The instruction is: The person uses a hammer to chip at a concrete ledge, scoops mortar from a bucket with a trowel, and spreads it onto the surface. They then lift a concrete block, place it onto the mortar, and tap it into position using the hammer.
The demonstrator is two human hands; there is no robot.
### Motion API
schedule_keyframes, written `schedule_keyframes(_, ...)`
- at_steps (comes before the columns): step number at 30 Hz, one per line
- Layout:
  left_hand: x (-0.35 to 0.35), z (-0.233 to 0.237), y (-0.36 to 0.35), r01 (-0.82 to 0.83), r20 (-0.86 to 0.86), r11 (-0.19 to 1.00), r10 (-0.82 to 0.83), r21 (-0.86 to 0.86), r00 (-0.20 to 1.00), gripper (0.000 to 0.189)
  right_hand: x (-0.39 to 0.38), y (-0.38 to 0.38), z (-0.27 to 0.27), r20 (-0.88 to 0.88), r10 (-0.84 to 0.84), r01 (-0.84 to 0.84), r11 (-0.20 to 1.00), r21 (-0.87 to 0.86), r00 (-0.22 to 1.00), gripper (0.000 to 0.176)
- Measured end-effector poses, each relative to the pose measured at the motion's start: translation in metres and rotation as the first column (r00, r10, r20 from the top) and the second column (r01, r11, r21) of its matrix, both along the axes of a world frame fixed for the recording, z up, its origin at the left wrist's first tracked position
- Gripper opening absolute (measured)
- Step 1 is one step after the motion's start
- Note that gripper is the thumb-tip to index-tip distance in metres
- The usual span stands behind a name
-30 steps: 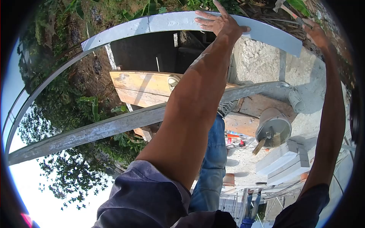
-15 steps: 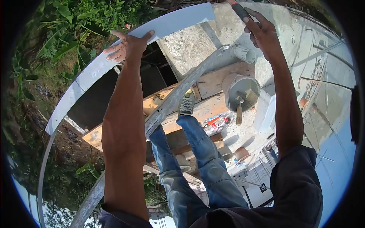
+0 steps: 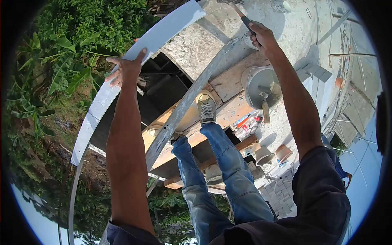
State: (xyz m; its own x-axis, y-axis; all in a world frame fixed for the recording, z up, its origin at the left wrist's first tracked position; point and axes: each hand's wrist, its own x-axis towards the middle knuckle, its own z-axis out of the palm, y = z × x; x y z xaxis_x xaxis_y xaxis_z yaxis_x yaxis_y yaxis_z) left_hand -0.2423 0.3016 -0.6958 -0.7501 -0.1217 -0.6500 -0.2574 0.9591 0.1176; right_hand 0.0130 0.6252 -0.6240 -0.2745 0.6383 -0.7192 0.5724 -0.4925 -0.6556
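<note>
A long pale board [image 3: 171, 26], curved by the lens, runs across the upper left of the head view. My left hand [image 3: 127, 71] lies over it with fingers spread and the thumb apart, pressing on its surface. At the upper right, my right hand [image 3: 263, 38] is closed around the dark grip of a hammer [image 3: 246, 20]. The hammer's metal head shows at the top edge, to the right of the board's upper end and apart from it. Rough concrete [image 3: 208, 45] lies below that end.
My shoes [image 3: 207, 107] stand on wooden planks [image 3: 228, 87] beside a dark opening [image 3: 161, 90]. A grey pole [image 3: 183, 106] slants across in front. On the right are a bucket [image 3: 250, 92] with a trowel [image 3: 266, 111], pots [image 3: 283, 153] and blocks [image 3: 318, 73]. Plants [image 3: 73, 57] grow at left.
The camera view has shifted, so the board and my left hand appear further left and lower. My right hand is lower too, and the hammer head has come into view.
</note>
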Motion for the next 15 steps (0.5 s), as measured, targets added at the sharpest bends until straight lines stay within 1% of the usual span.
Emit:
schedule_keyframes(1, 0.001, -0.002, -0.002, 0.006, 0.000, 1.000, -0.006, -0.005, 1.000, 0.148, -0.010, -0.007, -0.008, 0.000, -0.006, 0.006, 1.000, -0.005, 1.000, 0.041)
schedule_keyframes(3, -0.001, -0.004, -0.002, -0.009, 0.002, 0.999, 0.009, 0.033, 1.000, 0.149, -0.025, -0.014, -0.016, 0.007, 0.134, -0.133, 0.984, 0.115, 0.991, 0.042)
schedule_keyframes(4, -0.001, 0.003, 0.001, -0.007, -0.003, 0.999, 0.007, 0.034, 1.000, 0.149, -0.026, -0.007, -0.015, 0.002, 0.131, -0.130, 0.985, 0.117, 0.991, 0.042)
schedule_keyframes(5, 0.000, 0.010, 0.003, -0.001, 0.022, 1.000, 0.001, 0.001, 1.000, 0.150, -0.025, 0.002, -0.010, 0.051, 0.320, -0.324, 0.942, 0.090, 0.946, 0.042)
schedule_keyframes(6, 0.001, 0.016, 0.006, 0.003, 0.048, 0.999, -0.001, -0.033, 0.999, 0.151, -0.024, 0.009, -0.007, 0.095, 0.500, -0.506, 0.861, 0.054, 0.861, 0.042)
schedule_keyframes(7, 0.002, 0.016, 0.004, 0.000, 0.053, 0.999, 0.002, -0.036, 0.999, 0.151, -0.021, 0.010, -0.011, 0.097, 0.502, -0.508, 0.860, 0.049, 0.859, 0.042)
schedule_keyframes(9, 0.001, 0.015, 0.005, -0.057, 0.054, 0.998, 0.056, 0.007, 0.997, 0.151, -0.014, 0.009, -0.019, 0.037, 0.306, -0.308, 0.947, 0.091, 0.951, 0.041)
schedule_keyframes(10, 0.000, 0.014, 0.005, -0.062, 0.051, 0.998, 0.062, 0.012, 0.997, 0.151, -0.017, 0.006, -0.016, 0.036, 0.311, -0.313, 0.945, 0.096, 0.950, 0.041)
schedule_keyframes(12, 0.000, 0.013, 0.006, -0.032, 0.067, 0.999, 0.034, -0.032, 0.997, 0.151, -0.017, -0.003, -0.010, 0.079, 0.393, -0.400, 0.911, 0.105, 0.916, 0.041)
schedule_keyframes(13, 0.000, 0.012, 0.005, -0.027, 0.068, 0.999, 0.030, -0.034, 0.997, 0.151, -0.015, 0.001, -0.013, 0.079, 0.389, -0.396, 0.913, 0.103, 0.918, 0.041)
schedule_keyframes(15, 0.001, 0.010, 0.004, -0.052, 0.050, 0.999, 0.053, -0.004, 0.997, 0.152, -0.011, 0.015, -0.016, 0.084, 0.448, -0.446, 0.894, -0.039, 0.890, 0.041)
